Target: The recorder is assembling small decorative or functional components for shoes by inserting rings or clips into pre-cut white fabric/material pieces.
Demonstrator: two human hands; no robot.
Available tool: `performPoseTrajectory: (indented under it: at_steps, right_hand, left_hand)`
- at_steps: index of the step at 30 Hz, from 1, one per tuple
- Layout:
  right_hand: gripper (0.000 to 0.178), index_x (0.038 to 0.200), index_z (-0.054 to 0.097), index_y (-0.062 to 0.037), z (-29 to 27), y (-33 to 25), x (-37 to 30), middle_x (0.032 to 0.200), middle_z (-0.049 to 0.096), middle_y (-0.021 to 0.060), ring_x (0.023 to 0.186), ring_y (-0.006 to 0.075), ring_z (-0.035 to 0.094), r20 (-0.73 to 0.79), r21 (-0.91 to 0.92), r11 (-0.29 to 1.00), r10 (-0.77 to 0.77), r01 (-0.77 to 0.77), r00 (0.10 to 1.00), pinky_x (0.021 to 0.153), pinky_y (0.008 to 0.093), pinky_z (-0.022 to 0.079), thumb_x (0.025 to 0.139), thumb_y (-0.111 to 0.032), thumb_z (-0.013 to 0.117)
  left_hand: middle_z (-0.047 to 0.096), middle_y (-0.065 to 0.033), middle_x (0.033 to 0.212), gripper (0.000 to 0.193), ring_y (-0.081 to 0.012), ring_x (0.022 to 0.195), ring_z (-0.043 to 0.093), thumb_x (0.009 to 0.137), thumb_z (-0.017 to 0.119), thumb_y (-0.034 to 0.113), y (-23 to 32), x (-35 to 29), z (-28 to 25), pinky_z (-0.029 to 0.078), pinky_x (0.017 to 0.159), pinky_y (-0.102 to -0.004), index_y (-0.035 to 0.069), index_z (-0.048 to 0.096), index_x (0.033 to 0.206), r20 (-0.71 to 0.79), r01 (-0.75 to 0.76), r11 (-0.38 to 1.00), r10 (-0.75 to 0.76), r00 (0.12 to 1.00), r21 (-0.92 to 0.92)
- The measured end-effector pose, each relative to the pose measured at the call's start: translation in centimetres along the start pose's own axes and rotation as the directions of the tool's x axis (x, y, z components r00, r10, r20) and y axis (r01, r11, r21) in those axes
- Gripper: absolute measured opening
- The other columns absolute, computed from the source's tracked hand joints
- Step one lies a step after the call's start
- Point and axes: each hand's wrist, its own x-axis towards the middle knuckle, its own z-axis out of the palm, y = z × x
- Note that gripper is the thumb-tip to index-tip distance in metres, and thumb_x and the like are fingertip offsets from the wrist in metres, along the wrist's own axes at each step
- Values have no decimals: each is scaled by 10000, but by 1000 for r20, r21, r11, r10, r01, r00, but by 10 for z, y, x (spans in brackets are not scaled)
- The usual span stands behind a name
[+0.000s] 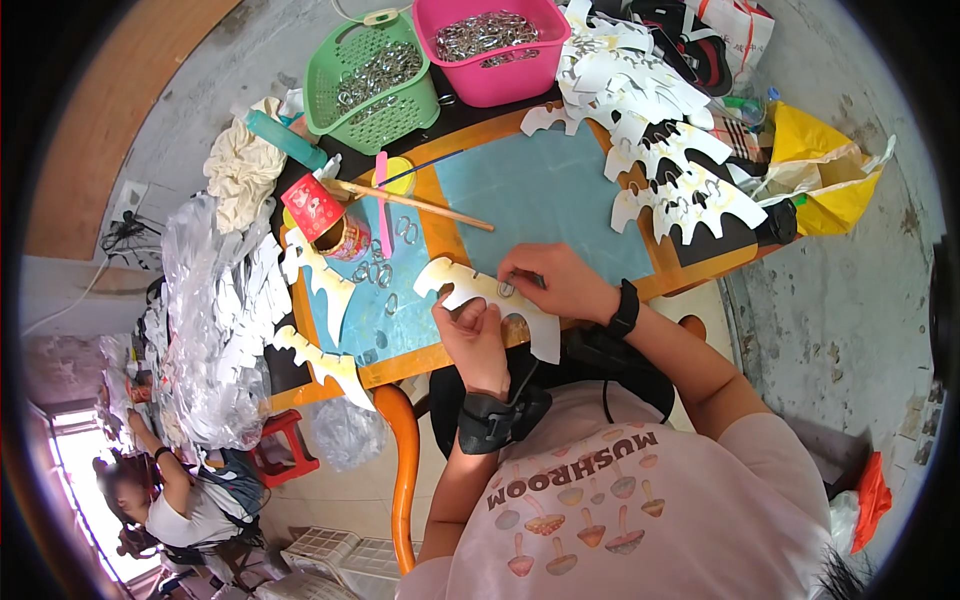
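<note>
Mid-frame, our left grip (474,345) pinches a white cutout (466,283), our right grip (560,280) a metal ring (506,289) on it; upper-right ringed cutouts (692,196) seem done, loose rings (380,273) centre-left remain.

White cut-out (476,288): thin, flat, curved sheet piece, yellowish tint along the far edge, scalloped notches along the near edge, biggest one arch-shaped near the right end. Ran slantwise, narrow end far left, broad blunt end near right, that end out past the table (430,358) edge. Gripped along its notched side by the left hand (473,345). Metal ring (505,290): small, silver, oval loop, at the fingertips of the right hand (562,280), against the cut-out's far side. Whether it was threaded through: couldn't tell.
</note>
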Motion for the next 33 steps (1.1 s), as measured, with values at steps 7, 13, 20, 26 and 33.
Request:
performPoseTrajectory:
  at_steps: [7, 13, 20, 26, 33]
  right_hand:
    - [125, 945, 648, -44, 4, 0, -4, 868, 655, 112, 739, 303, 635, -56, 14, 1000, 21, -20, 998, 651, 378, 507, 830, 4, 648]
    - [128, 973, 671, -44, 7, 1, -6, 935, 664, 109, 740, 264, 652, -101, 12, 999, -49, 50, 994, 648, 346, 529, 847, -21, 680]
    - [145, 955, 711, -37, 18, -9, -15, 1112, 630, 89, 807, 208, 655, -213, -62, 998, -17, 4, 977, 678, 306, 542, 816, -29, 753]
    - [91, 823, 650, 10, 20, -5, -10, 1016, 579, 91, 764, 227, 618, -80, 64, 995, 76, -71, 994, 654, 336, 523, 792, -16, 732]
    - [91, 800, 582, 0, -16, 14, 27, 973, 560, 99, 800, 274, 619, 349, -94, 967, -192, 238, 917, 689, 351, 512, 799, 14, 673]
  left_hand:
    - [674, -60, 1038, 500, -124, 884, 658, 889, 634, -106, -6, 3, -4, 530, 700, -232, 94, 432, 1301, 56, -45, 999, 44, 997, 4]
    - [679, -32, 1028, 470, -101, 882, 655, 893, 675, -66, -3, 4, 2, 495, 659, -214, 113, 462, 1272, 51, -63, 998, 61, 997, 32]
    - [662, -6, 1017, 465, -97, 866, 655, 895, 677, -57, 3, -3, 10, 478, 625, -208, 103, 470, 1279, -34, -38, 996, 35, 999, -83]
    - [637, -34, 1027, 482, -107, 857, 650, 884, 687, -69, -14, -8, 4, 505, 653, -226, 67, 449, 1281, -73, -95, 995, 95, 993, 9]
    - [566, -99, 1101, 691, -138, 863, 593, 808, 782, -35, 1, -36, -16, 495, 726, -258, 15, 367, 1358, -70, -196, 899, 241, 968, 392]
